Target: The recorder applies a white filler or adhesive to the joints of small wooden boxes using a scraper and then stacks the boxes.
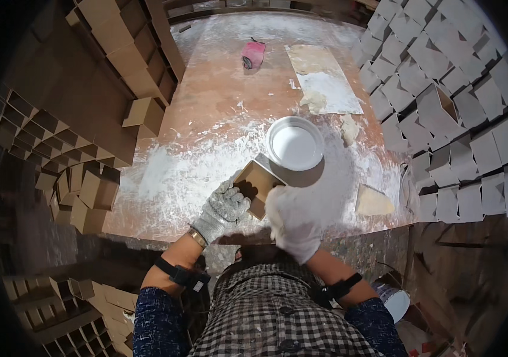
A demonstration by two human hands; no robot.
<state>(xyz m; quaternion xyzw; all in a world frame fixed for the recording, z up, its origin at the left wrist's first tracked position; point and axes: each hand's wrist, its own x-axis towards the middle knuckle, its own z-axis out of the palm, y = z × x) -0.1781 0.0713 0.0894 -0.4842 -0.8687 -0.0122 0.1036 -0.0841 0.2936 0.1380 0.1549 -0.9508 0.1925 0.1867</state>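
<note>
Near the front edge of the work table, a small open cardboard box (258, 185) is tilted, with its brown inside showing and a white rim along the far side. My left hand (224, 211), in a grey knit glove, is closed round the box's left side. At the right side of the box is my right hand (293, 223), in a whitish glove. It is smeared by motion and its fingers are partly hidden, so whether it holds anything does not show. Just beyond the box stands a round white tub (295, 143) with white stuff inside.
The reddish-brown table (206, 113) is smeared white. On it lie a pink cloth item (254, 53), a white-coated sheet (325, 80) and a pale scrap (374, 200). Brown boxes (93, 190) are stacked left, white boxes (444, 143) right. A bucket (396, 304) stands below the table.
</note>
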